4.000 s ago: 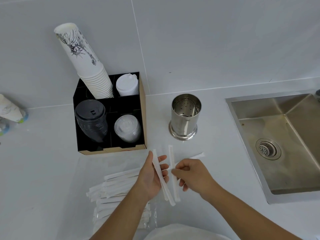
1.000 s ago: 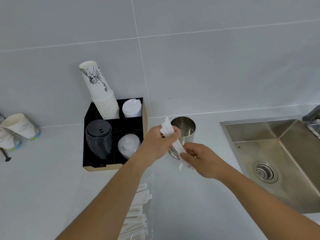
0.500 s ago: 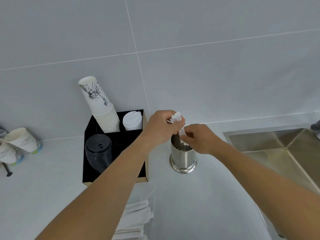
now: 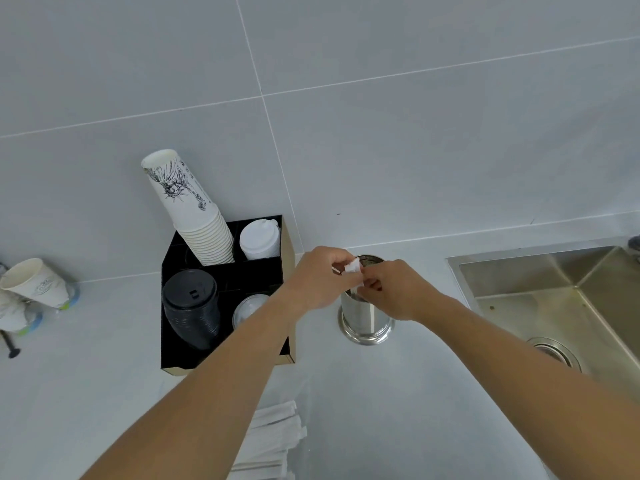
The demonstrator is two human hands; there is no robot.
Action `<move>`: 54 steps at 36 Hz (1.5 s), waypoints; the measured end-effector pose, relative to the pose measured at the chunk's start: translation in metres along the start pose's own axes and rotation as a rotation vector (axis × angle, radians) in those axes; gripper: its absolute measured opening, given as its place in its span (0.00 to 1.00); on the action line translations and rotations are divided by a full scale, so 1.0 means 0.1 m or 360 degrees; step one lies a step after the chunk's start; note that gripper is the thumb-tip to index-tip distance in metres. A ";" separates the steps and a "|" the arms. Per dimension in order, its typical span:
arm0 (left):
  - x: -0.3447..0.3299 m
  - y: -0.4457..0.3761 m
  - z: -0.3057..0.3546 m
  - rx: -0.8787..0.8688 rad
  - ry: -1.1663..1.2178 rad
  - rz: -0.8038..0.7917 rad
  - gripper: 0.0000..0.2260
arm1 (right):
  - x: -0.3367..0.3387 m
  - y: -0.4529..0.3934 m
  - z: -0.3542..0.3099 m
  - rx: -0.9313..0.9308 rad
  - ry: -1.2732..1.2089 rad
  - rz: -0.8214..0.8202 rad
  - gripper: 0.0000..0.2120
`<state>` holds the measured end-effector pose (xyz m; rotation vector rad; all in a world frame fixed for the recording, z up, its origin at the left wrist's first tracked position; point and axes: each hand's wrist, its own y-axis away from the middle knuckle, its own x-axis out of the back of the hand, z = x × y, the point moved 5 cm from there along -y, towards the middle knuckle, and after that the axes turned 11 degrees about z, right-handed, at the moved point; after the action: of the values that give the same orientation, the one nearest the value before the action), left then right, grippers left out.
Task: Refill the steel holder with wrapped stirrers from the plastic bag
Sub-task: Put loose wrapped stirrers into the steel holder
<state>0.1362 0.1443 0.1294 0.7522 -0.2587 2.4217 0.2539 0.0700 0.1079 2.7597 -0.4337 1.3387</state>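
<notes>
Both hands, left hand [image 4: 317, 280] and right hand [image 4: 398, 292], pinch a small bunch of white paper-wrapped stirrers [image 4: 353, 266] into the round steel holder [image 4: 365, 322] near the desk's back edge; many remain in the clear plastic bag [image 4: 273, 441] at the front edge.

Pale tiled wall above a white counter with a steel sink.

The wall [image 4: 381, 133] is faced in large light-grey tiles with thin pale grout lines, evenly and softly lit. It meets the white counter [image 4: 398, 410] along a straight seam. A stainless sink [image 4: 571, 299] is set into the counter's right edge, its drain showing low down. A black compartmented organiser [image 4: 249, 271] of cups and lids stands against the wall left of centre, and loose paper cups [image 4: 34, 282] sit at the counter's far left edge.
</notes>
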 end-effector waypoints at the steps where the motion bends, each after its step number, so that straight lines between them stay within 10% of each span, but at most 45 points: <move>1: -0.01 0.01 -0.02 0.0004 -0.0024 -0.0011 0.02 | 0.00 0.01 0.00 0.0004 0.0001 -0.0008 0.07; 18: 0.33 0.31 -0.21 0.0148 0.0033 0.0123 0.05 | 0.12 0.12 -0.01 -0.0145 -0.0059 0.0013 0.09; 37: 1.12 1.51 -1.27 0.0863 0.0805 0.0581 0.05 | 0.15 0.54 0.01 -0.0744 -0.1380 0.0297 0.06; 54: 1.40 2.83 -2.58 0.1584 0.1097 0.0877 0.08 | -1.12 1.05 -0.08 -0.1299 -0.1535 -0.0115 0.10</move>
<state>-0.2413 0.0694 -0.0066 0.1394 1.2259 3.1097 0.1541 -0.0035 0.0170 2.4030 -0.6804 -0.2829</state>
